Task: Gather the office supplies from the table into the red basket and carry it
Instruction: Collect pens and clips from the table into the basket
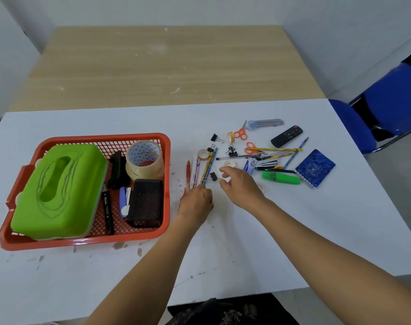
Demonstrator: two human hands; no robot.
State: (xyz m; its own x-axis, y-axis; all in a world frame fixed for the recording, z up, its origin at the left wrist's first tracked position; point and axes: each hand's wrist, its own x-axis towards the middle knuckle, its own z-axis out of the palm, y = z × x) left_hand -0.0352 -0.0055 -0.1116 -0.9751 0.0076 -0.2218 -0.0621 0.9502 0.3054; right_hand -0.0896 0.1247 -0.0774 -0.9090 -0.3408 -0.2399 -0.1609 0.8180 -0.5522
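Midway through the gathering step, to judge by how much lies loose on the counter [270,242]. Pinching the near ends of a bundle of pencils [209,163] with the left grip [196,202], fingers curled under and mostly hidden by the back of the hand. Reaching with the right grip [240,185] just right of that, thumb and fingers spread and holding nothing, close beside a black binder clip [213,176] and short of a small tape roll [229,163]. Further right of the right grip, a green highlighter [280,178] and a blue notebook [315,167]; beyond it, orange scissors [240,133] and a black remote [286,136]. Well left of the left grip, the red basket [82,242], set on the counter and holding a green tissue box [59,191], a wide packing tape roll [144,160], a black mesh holder [146,202] and a black marker [108,212]. Next, probably: lifting the pencils clear without scattering them, swinging left over the basket rim, dropping them into what little floor shows. Leaving the carry for last.
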